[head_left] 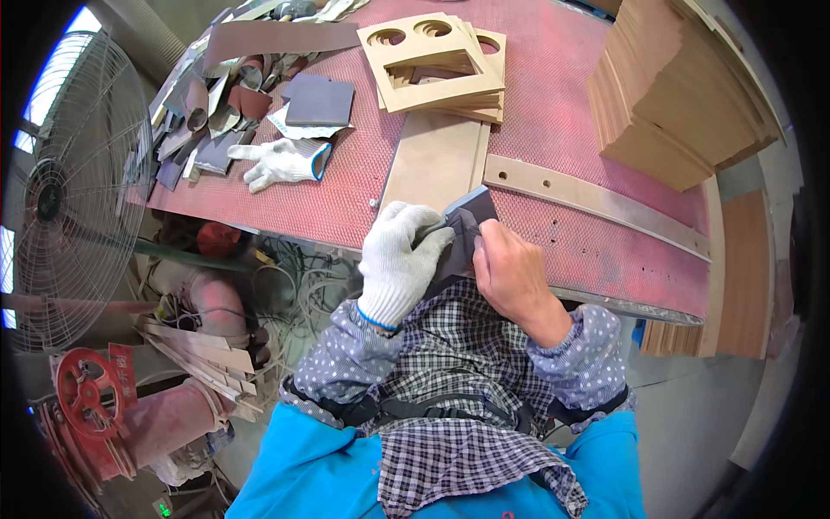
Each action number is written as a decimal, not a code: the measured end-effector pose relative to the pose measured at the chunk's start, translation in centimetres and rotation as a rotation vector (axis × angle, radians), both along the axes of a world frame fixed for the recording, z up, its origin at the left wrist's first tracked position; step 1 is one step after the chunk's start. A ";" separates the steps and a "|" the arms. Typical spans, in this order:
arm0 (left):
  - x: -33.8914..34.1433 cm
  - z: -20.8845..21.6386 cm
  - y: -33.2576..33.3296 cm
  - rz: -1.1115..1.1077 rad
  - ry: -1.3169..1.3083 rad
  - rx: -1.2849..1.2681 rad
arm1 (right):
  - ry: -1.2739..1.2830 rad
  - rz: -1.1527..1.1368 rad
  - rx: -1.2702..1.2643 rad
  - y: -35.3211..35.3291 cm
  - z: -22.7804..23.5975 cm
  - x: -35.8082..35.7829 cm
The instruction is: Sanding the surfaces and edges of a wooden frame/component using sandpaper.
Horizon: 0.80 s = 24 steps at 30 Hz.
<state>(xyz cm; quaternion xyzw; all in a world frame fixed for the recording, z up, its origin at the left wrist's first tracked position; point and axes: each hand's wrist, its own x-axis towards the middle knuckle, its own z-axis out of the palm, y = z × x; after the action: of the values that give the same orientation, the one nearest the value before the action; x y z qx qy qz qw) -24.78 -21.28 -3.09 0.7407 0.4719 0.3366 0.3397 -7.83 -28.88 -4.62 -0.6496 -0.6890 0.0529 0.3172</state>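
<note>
Close to my body, at the table's near edge, both hands hold a dark grey sheet of sandpaper [462, 246] that looks folded, with a light blue-grey edge at its top. My left hand [399, 259], in a white knit glove, has its thumb and fingers closed on the sheet's left side. Bare, my right hand [512, 270] pinches the right side, its fingertips partly hidden. Just beyond them lies a flat wooden board [437, 160]. On its far end rests a stack of wooden panels [484, 86] with round and rectangular cutouts.
A second white glove [281, 163] lies left on the red mesh-patterned table [363, 164], beside dark square sheets [320, 102] and a heap of sandpaper scraps [246, 102]. Rightward are a wooden strip with holes [596, 203] and tall board stacks [683, 95]. A large fan [52, 190] stands left.
</note>
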 end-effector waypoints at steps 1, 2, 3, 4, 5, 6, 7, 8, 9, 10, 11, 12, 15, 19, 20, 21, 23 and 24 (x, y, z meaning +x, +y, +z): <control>-0.1 0.8 0.0 -0.019 0.001 0.177 | 0.013 0.003 0.065 -0.1 0.6 -0.1; -0.3 1.3 0.1 -0.039 0.003 0.355 | 0.011 0.004 0.072 -0.2 1.4 -0.3; -0.5 0.9 0.6 -0.035 -0.031 0.484 | 0.023 -0.007 0.129 -0.3 2.1 -0.5; -0.4 1.2 0.9 -0.038 -0.034 0.487 | 0.033 -0.022 0.182 -0.4 2.5 -0.5; -0.2 1.6 1.1 -0.052 0.004 0.597 | 0.001 -0.026 0.226 -0.4 2.6 -0.3; 0.0 1.8 1.3 -0.065 0.043 0.706 | -0.001 -0.029 0.227 -0.5 2.6 -0.1; -0.2 1.3 1.5 -0.106 0.051 0.685 | -0.027 -0.050 0.219 -0.5 2.6 -0.1; -0.2 0.5 1.5 -0.104 0.052 0.684 | -0.054 -0.069 0.211 -0.6 2.6 -0.1; -0.2 -0.5 1.5 -0.112 0.035 0.660 | -0.053 -0.066 0.210 -0.6 2.4 -0.2; -0.1 -0.7 1.3 -0.125 0.012 0.636 | -0.080 -0.073 0.202 -0.7 2.0 -0.2; -0.3 -0.9 0.7 -0.131 0.031 0.577 | -0.107 -0.080 0.193 -0.9 1.5 -0.3; -0.2 -1.0 0.6 -0.131 0.027 0.574 | -0.110 -0.081 0.190 -1.1 1.1 -0.5; 0.3 -1.3 0.5 -0.134 0.039 0.572 | -0.140 -0.089 0.203 -1.2 0.5 -0.8; 0.7 -1.5 0.5 -0.134 0.000 0.560 | -0.176 -0.099 0.212 -1.2 0.3 -1.0; 0.7 -1.4 0.6 -0.122 0.001 0.545 | -0.197 -0.099 0.215 -1.3 0.3 -1.0; 0.7 -1.3 0.6 -0.121 -0.001 0.545 | -0.198 -0.098 0.215 -1.3 0.3 -0.9; 0.8 -1.1 0.6 -0.119 -0.009 0.512 | -0.258 -0.094 0.209 -1.3 0.2 -0.8; 0.8 -1.1 0.6 -0.117 -0.010 0.512 | -0.259 -0.092 0.209 -1.4 0.2 -0.8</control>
<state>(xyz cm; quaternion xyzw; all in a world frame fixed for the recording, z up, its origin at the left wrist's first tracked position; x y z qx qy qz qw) -23.93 -20.65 -4.18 0.8268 0.3262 0.4285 0.1623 -8.65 -30.26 -4.44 -0.6453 -0.6954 -0.1178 0.2934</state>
